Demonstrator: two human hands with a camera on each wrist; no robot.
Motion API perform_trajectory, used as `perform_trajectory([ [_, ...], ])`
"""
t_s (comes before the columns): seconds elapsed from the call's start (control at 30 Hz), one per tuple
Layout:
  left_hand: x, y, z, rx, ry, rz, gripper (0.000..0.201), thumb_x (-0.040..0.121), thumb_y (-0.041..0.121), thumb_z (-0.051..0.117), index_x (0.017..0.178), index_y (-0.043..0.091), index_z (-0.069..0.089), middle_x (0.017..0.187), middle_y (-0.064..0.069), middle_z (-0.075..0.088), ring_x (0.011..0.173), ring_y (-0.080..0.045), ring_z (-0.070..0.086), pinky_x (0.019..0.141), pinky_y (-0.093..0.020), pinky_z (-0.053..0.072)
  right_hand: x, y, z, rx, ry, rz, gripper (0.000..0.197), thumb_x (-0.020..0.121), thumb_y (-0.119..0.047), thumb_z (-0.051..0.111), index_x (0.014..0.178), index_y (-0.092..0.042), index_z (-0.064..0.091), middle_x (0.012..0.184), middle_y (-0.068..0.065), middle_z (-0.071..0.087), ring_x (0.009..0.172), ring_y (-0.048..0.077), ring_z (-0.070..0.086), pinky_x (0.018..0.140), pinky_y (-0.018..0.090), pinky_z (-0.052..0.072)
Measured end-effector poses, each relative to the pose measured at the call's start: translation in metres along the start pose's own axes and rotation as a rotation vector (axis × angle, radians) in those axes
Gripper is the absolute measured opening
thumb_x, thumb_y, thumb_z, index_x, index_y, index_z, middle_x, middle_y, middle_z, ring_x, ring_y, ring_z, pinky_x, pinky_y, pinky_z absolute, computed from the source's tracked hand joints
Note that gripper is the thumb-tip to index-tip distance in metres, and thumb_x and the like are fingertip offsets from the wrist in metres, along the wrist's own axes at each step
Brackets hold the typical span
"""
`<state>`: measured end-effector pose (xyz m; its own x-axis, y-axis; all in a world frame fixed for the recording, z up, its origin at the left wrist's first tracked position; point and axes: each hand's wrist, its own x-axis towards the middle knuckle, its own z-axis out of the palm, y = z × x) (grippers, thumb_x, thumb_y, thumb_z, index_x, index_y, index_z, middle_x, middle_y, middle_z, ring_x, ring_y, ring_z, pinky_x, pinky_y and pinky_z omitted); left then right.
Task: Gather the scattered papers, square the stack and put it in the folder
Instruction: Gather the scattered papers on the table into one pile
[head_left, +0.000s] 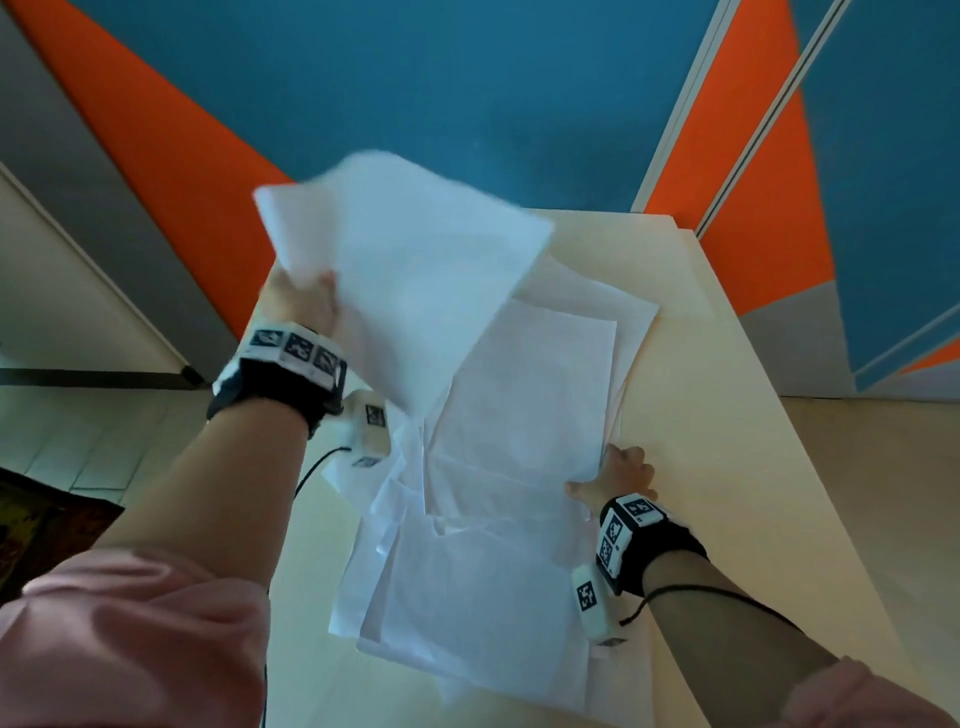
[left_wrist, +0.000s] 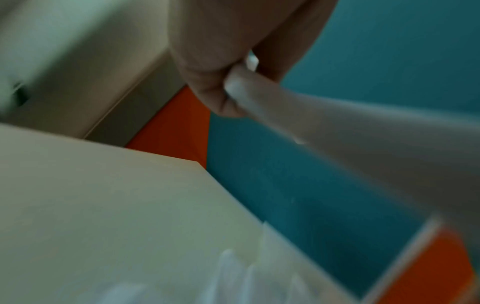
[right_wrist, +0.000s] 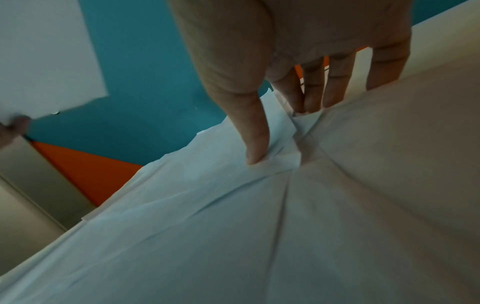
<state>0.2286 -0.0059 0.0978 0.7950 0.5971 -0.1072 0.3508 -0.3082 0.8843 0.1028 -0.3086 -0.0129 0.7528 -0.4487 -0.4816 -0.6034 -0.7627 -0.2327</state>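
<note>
Several white sheets (head_left: 498, 467) lie loosely overlapped and creased along the cream table (head_left: 727, 415). My left hand (head_left: 311, 291) is raised over the table's far left corner and pinches a few lifted white sheets (head_left: 410, 270), which are motion-blurred. The left wrist view shows thumb and fingers of that hand (left_wrist: 231, 90) clamped on the lifted sheets' (left_wrist: 337, 133) edge. My right hand (head_left: 608, 473) rests at the right edge of the papers on the table. Its straight thumb (right_wrist: 255, 158) presses a wrinkled sheet (right_wrist: 207, 205), and its fingers (right_wrist: 335, 86) touch the table beside it.
A flat cream layer (head_left: 649, 234) lies at the table's far end; I cannot tell whether it is the folder. Beyond the table are a blue and orange wall (head_left: 467, 104) and pale floor tiles (head_left: 78, 441) at the left.
</note>
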Motion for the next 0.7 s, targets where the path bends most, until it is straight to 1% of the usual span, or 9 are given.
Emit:
perform_trajectory([
  [0.1, -0.026, -0.024, 0.028, 0.369, -0.336, 0.157, 0.041, 0.088, 0.026, 0.056, 0.117, -0.003, 0.055, 0.117, -0.026, 0.062, 0.106, -0.039, 0.06, 0.076, -0.036, 0.043, 0.0, 0.003, -0.004, 0.002, -0.032, -0.028, 0.059, 0.075, -0.037, 0.069, 0.123, -0.011, 0.044, 0.132, 0.011, 0.033, 0.125, 0.032, 0.033, 0.1, 0.044, 0.036],
  [0.2, -0.042, -0.059, 0.048, 0.473, -0.489, 0.172, 0.048, 0.085, 0.022, 0.062, 0.126, 0.001, 0.05, 0.124, -0.021, 0.06, 0.112, -0.036, 0.057, 0.087, -0.037, 0.044, 0.003, 0.011, -0.008, 0.087, -0.038, -0.058, 0.05, 0.081, -0.031, 0.063, 0.123, -0.008, 0.049, 0.133, 0.015, 0.037, 0.124, 0.034, 0.037, 0.103, 0.041, 0.037],
  [0.27, -0.046, -0.078, 0.054, 0.436, -0.506, 0.152, 0.061, 0.08, 0.021, 0.07, 0.134, 0.007, 0.043, 0.129, -0.019, 0.056, 0.117, -0.035, 0.054, 0.095, -0.04, 0.043, 0.009, 0.018, -0.013, 0.196, 0.005, -0.034, 0.048, 0.088, -0.03, 0.054, 0.129, -0.005, 0.048, 0.136, 0.019, 0.04, 0.125, 0.036, 0.041, 0.103, 0.04, 0.038],
  [0.33, -0.043, -0.09, 0.054, 0.549, -0.452, 0.15, 0.082, 0.076, 0.034, 0.073, 0.143, 0.014, 0.029, 0.141, -0.019, 0.043, 0.128, -0.036, 0.043, 0.105, -0.045, 0.037, 0.014, 0.023, -0.019, 0.309, 0.033, 0.028, 0.053, 0.093, -0.034, 0.045, 0.137, -0.005, 0.042, 0.142, 0.02, 0.038, 0.131, 0.035, 0.038, 0.107, 0.041, 0.035],
  [0.43, -0.038, -0.093, 0.051, 0.734, -0.443, 0.054, 0.104, 0.076, 0.052, 0.065, 0.15, 0.008, 0.006, 0.153, -0.02, 0.023, 0.139, -0.037, 0.026, 0.112, -0.048, 0.026, 0.021, 0.022, -0.02, 0.268, 0.032, 0.055, 0.057, 0.095, -0.044, 0.038, 0.135, -0.004, 0.044, 0.14, 0.022, 0.039, 0.129, 0.036, 0.039, 0.107, 0.042, 0.034],
  [0.47, -0.04, -0.092, 0.052, 0.747, -0.464, 0.017, 0.104, 0.077, 0.054, 0.063, 0.149, 0.004, 0.006, 0.152, -0.022, 0.023, 0.139, -0.037, 0.026, 0.112, -0.047, 0.025, 0.021, 0.018, -0.02, 0.218, 0.017, 0.036, 0.058, 0.094, -0.047, 0.038, 0.13, -0.002, 0.048, 0.136, 0.023, 0.04, 0.126, 0.037, 0.04, 0.105, 0.042, 0.036],
  [0.53, -0.048, -0.09, 0.06, 0.709, -0.551, -0.01, 0.092, 0.083, 0.05, 0.059, 0.145, -0.002, 0.018, 0.148, -0.023, 0.032, 0.135, -0.037, 0.035, 0.108, -0.043, 0.03, 0.019, 0.004, -0.015, 0.147, -0.02, -0.045, 0.056, 0.091, -0.048, 0.044, 0.127, -0.004, 0.048, 0.133, 0.019, 0.039, 0.123, 0.036, 0.039, 0.104, 0.042, 0.036],
  [0.6, -0.057, -0.087, 0.07, 0.632, -0.643, -0.032, 0.072, 0.088, 0.042, 0.055, 0.138, -0.005, 0.032, 0.14, -0.024, 0.044, 0.127, -0.036, 0.046, 0.101, -0.039, 0.038, 0.018, -0.011, -0.009, 0.093, -0.053, -0.141, 0.057, 0.089, -0.041, 0.05, 0.135, -0.009, 0.039, 0.138, 0.014, 0.034, 0.127, 0.034, 0.033, 0.106, 0.044, 0.033],
  [0.7, -0.061, -0.086, 0.072, 0.544, -0.632, -0.121, 0.065, 0.087, 0.031, 0.061, 0.134, -0.008, 0.038, 0.137, -0.023, 0.048, 0.125, -0.036, 0.049, 0.101, -0.038, 0.039, 0.02, -0.024, -0.01, 0.024, -0.104, -0.229, 0.066, 0.088, -0.036, 0.053, 0.143, -0.012, 0.025, 0.147, 0.01, 0.026, 0.134, 0.032, 0.026, 0.108, 0.046, 0.032],
])
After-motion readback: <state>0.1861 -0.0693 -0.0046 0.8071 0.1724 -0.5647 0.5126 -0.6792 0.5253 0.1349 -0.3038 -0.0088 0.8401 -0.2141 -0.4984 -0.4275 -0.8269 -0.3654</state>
